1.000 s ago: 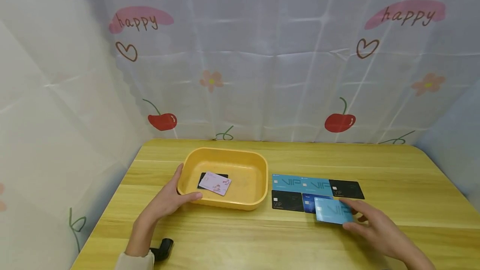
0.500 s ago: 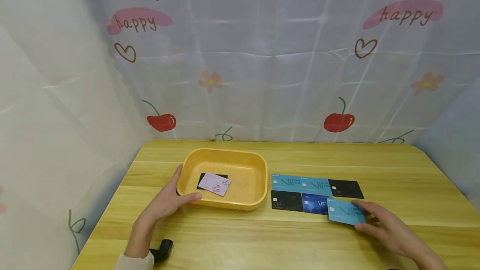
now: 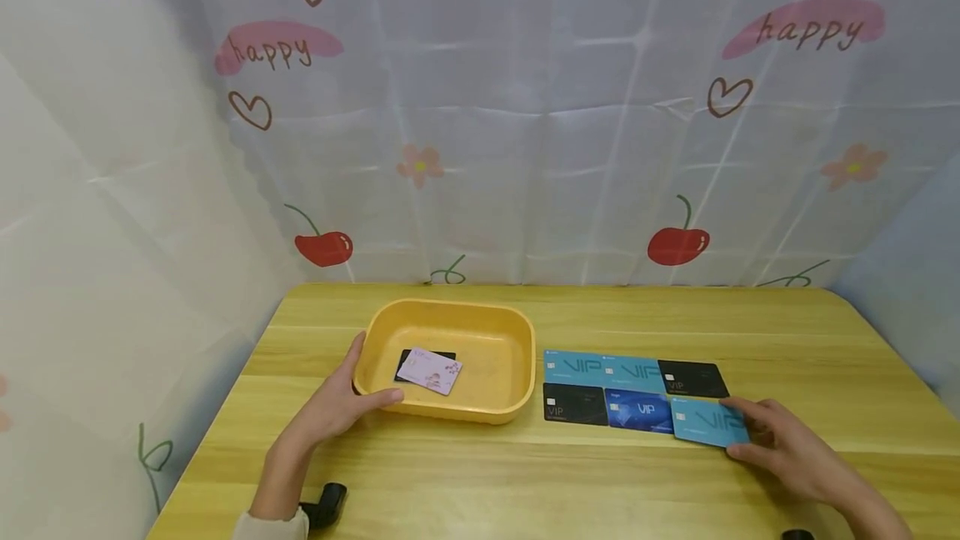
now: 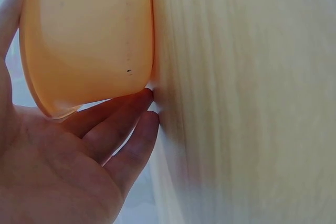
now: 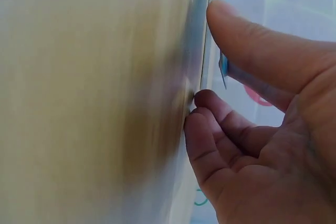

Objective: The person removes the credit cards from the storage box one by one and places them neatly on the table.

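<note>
My right hand point(image 3: 787, 450) pinches a light blue VIP card point(image 3: 705, 422) by its right end, between thumb and forefinger. In the right wrist view the card point(image 5: 223, 72) shows edge-on, slightly above the table, while the other fingers rest near the tabletop. The card sits at the right end of the front row, beside a dark blue VIP card point(image 3: 640, 411). My left hand point(image 3: 330, 407) holds the left end of a yellow plastic basin point(image 3: 525, 357), thumb over the near rim. In the left wrist view the fingers lie against the basin's outer wall point(image 4: 89, 40).
A black VIP card point(image 3: 575, 403) starts the front row. Behind lie two light blue cards point(image 3: 573, 367) and another black card point(image 3: 692, 378). Inside the basin, a pale pink card point(image 3: 431, 372) overlaps a black one. A printed curtain point(image 3: 525, 173) hangs behind the wooden table point(image 3: 480, 473).
My right hand has carried the light blue card rightward, off the dark blue card, which now shows fully, and lower toward the table. The left hand and basin stay put.
</note>
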`<state>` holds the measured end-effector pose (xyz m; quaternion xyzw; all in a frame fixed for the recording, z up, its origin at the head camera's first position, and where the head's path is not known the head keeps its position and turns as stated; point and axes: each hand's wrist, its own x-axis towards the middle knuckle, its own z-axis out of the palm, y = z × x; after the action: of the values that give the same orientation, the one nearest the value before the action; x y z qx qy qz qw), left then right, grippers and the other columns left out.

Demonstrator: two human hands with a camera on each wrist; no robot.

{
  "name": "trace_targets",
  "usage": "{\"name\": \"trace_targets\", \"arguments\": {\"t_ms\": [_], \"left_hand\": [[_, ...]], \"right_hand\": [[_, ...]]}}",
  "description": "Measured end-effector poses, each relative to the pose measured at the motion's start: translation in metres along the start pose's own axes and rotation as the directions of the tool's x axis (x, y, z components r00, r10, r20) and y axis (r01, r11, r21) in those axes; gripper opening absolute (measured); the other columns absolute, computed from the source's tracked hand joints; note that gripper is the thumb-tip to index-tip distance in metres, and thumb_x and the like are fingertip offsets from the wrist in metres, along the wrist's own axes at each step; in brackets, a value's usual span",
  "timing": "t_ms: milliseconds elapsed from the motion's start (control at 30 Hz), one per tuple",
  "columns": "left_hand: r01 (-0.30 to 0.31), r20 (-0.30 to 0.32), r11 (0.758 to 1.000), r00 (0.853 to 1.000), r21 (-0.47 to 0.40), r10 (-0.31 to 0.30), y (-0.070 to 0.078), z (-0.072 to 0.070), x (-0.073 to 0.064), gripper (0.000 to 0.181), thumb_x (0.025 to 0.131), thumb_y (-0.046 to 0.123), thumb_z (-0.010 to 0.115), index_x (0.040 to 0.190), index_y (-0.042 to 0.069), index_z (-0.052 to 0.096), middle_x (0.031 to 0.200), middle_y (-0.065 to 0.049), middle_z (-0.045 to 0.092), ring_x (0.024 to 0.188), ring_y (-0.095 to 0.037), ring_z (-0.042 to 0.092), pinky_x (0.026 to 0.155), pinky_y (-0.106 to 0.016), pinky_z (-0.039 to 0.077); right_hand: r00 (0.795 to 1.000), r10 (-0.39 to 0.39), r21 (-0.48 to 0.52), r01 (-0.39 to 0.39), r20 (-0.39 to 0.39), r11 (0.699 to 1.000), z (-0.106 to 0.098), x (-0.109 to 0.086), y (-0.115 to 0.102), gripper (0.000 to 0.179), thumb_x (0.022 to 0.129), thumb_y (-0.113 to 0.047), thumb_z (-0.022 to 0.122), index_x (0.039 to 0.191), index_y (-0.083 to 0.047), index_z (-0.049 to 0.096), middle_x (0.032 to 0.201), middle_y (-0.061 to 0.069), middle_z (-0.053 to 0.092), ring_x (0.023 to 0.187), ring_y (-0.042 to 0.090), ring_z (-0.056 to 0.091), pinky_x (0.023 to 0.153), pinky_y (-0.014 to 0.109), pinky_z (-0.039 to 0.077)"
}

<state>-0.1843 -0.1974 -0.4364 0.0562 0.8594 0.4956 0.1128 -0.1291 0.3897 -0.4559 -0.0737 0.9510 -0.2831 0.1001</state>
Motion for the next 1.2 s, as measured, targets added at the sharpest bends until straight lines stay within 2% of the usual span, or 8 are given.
{"name": "trace_targets", "arguments": {"t_ms": [267,433,600,800,1000,1200], "left_hand": [[-0.006,-0.001,1.0,1.0,-0.001,0.006,-0.001,0.001,-0.001,0.117,0.083,0.038,0.079,0.159,0.012,-0.006,0.162,-0.019,0.011,0.141,-0.035,0.024,0.113,-0.058,0.017],[-0.019,0.0,1.0,1.0,0.004,0.019,-0.002,0.001,-0.001,0.116,0.083,0.038,0.079,0.159,0.01,-0.004,0.162,-0.019,0.013,0.14,-0.036,0.026,0.113,-0.058,0.018],[-0.023,0.005,1.0,1.0,-0.009,0.023,-0.002,0.001,-0.001,0.115,0.084,0.036,0.079,0.159,0.009,-0.005,0.162,-0.019,0.012,0.14,-0.036,0.025,0.113,-0.058,0.017],[-0.023,0.007,1.0,1.0,-0.01,0.023,-0.002,0.001,0.0,0.115,0.084,0.036,0.079,0.158,0.008,-0.005,0.162,-0.019,0.012,0.14,-0.036,0.025,0.113,-0.057,0.017],[-0.021,0.008,1.0,1.0,-0.016,0.021,-0.002,0.002,-0.001,0.115,0.084,0.035,0.079,0.158,0.008,-0.005,0.162,-0.019,0.012,0.14,-0.036,0.026,0.113,-0.057,0.018],[-0.021,0.003,1.0,1.0,-0.007,0.021,-0.002,0.002,-0.001,0.115,0.084,0.036,0.079,0.158,0.009,-0.005,0.162,-0.019,0.012,0.141,-0.036,0.025,0.113,-0.057,0.018]], "right_hand": [[1.0,0.009,-0.038,-0.009,-0.004,0.999,-0.001,0.004,0.002,0.062,0.089,-0.019,0.074,0.138,0.01,0.048,0.111,0.018,0.052,0.09,0.025,0.048,0.071,0.031,0.044],[1.0,0.003,-0.048,-0.004,-0.002,0.999,-0.001,0.006,0.003,0.063,0.089,-0.016,0.074,0.139,0.011,0.047,0.107,0.015,0.051,0.088,0.024,0.045,0.069,0.027,0.041],[1.0,0.0,-0.042,0.0,-0.004,0.999,0.0,0.006,0.003,0.068,0.088,-0.016,0.074,0.141,0.012,0.042,0.106,0.015,0.051,0.089,0.024,0.045,0.07,0.029,0.042],[0.998,-0.007,-0.06,0.003,-0.059,0.998,0.004,0.007,0.002,0.069,0.087,-0.021,0.077,0.139,0.012,0.044,0.101,0.012,0.052,0.085,0.023,0.044,0.068,0.03,0.041],[0.996,0.024,-0.096,-0.033,-0.09,0.995,0.009,0.01,-0.002,0.079,0.081,-0.034,0.081,0.137,0.01,0.046,0.095,0.01,0.05,0.085,0.025,0.044,0.07,0.036,0.042],[0.993,0.051,-0.12,-0.065,-0.109,0.991,0.011,0.013,-0.007,0.08,0.082,-0.038,0.08,0.133,0.013,0.046,0.086,0.008,0.043,0.082,0.026,0.043,0.066,0.039,0.036]]}}
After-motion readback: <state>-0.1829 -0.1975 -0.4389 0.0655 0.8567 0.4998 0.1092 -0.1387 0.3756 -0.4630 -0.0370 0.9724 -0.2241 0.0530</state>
